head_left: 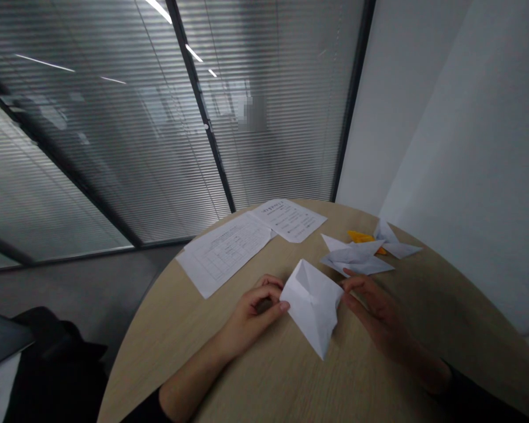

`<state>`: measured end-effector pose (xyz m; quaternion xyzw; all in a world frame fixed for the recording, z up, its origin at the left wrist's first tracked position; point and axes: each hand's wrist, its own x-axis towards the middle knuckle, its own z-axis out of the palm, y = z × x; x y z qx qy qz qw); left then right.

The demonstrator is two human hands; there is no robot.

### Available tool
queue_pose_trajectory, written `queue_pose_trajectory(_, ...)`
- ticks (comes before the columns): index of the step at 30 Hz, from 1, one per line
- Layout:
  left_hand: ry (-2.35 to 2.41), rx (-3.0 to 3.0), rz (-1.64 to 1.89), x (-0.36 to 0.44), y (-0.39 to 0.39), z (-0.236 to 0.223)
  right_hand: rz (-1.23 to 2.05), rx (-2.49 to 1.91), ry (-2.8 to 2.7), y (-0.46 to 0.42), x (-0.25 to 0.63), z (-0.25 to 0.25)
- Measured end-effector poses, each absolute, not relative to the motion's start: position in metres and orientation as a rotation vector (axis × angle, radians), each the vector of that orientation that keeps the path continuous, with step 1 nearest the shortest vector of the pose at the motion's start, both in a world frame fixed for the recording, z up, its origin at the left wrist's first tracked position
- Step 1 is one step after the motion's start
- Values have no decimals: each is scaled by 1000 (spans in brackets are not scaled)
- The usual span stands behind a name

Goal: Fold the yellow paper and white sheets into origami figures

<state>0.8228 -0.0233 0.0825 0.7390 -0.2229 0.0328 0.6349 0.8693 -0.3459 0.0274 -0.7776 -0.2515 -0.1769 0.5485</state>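
A folded sheet of white paper (pixel 312 302) with creases meeting near its middle is held between my two hands, just above or on the table. My left hand (pixel 259 311) pinches its left corner between thumb and fingers. At the right corner, my right hand (pixel 377 311) grips the edge with thumb and index finger. Beyond my right hand lie folded white paper shapes with pointed wings, one nearer (pixel 357 257) and one farther (pixel 394 244). A folded yellow paper piece (pixel 361 237) shows partly between them.
The round wooden table (pixel 167 341) fills the foreground. Printed sheets (pixel 227 249) lie toward its far left edge. A glass partition with blinds (pixel 282 147) stands behind, and a white wall (pixel 467 176) is on the right. A dark chair (pixel 53 358) is at lower left.
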Motion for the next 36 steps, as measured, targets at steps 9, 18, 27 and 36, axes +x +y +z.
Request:
queue_pose_trajectory(9, -510, 1760, 85, 823, -21, 90, -269, -1868, -687, -349, 875, 22)
queue_pose_trajectory(18, -378, 1886, 22, 820, -18, 87, -344, -1844, -846, -348, 876, 46)
queue_pose_trajectory(27, -386, 2012, 113, 816, -21, 81, -38, -1779, -507, -340, 877, 25)
queue_pose_trajectory(36, -292, 1944, 91, 821, -25, 80, -4, -1817, -470, -340, 878, 26)
